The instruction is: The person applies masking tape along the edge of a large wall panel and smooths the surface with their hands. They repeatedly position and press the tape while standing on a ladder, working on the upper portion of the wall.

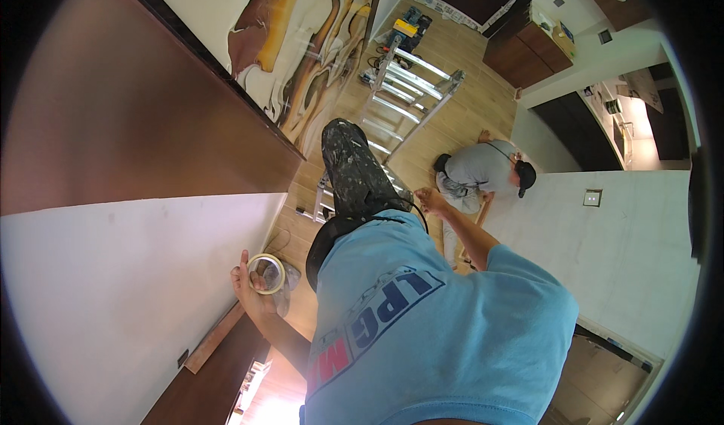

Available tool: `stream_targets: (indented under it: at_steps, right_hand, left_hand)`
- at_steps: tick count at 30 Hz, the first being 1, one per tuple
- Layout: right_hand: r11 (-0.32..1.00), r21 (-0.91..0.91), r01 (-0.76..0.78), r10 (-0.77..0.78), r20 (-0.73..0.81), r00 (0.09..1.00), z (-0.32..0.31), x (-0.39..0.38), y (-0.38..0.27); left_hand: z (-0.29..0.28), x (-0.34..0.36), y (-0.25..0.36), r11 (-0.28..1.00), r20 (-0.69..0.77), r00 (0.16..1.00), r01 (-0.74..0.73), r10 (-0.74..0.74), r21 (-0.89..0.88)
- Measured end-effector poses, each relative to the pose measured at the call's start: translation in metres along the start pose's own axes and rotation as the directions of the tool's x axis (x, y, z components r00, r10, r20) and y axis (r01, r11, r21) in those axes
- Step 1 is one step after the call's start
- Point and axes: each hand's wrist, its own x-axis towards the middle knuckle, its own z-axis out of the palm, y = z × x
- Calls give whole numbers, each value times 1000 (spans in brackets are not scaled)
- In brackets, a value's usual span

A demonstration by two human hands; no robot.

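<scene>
My left hand [246, 280] is out by the white wall, with fingers hooked through a cream-rimmed roll of tape [280, 284]. Something clear, like plastic film [291, 277], shows just beside the roll; whether it is attached cannot be told. My right hand [431, 201] is in front of my waist on the right, its fingers curled together near a dark cord [414, 204]. What they hold, if anything, is too small to make out. Below me are my paint-spattered dark trousers [351, 165] and an aluminium ladder [398, 113].
A person in grey [483, 167] with a dark cap crouches on the wood-look floor [452, 48] to the right. Beyond the ladder lie yellow and black tools [406, 29]. A brown-and-cream patterned panel [302, 40] stands left; a wall switch [593, 198] is at right.
</scene>
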Motion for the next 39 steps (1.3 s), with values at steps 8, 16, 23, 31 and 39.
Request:
stream_targets:
  at_steps: [8, 16, 23, 31, 39]
  right_hand:
    - [962, 226, 157, -150, -45, 988, 11, 10, -2]
    - [790, -520, 325, -417, -67, 907, 11, 0, -60]
    - [914, -156, 374, -397, -155, 905, 42, 13, -42]
    - [913, -199, 357, -390, -160, 907, 23, -18, -30]
    - [871, 363, 331, -144, -457, 878, 33, -76, 54]
  left_hand:
    - [2, -1, 1, 1000, -3, 1000, -19, 19, 22]
    - [1, -3, -3, 999, -33, 999, 0, 1, 53]
    - [13, -4, 3, 989, -17, 1000, -3, 6, 149]
    - [48, 22, 6, 972, 28, 997, 60, -68, 229]
    - [106, 61, 8, 783, 463, 863, -142, -201, 605]
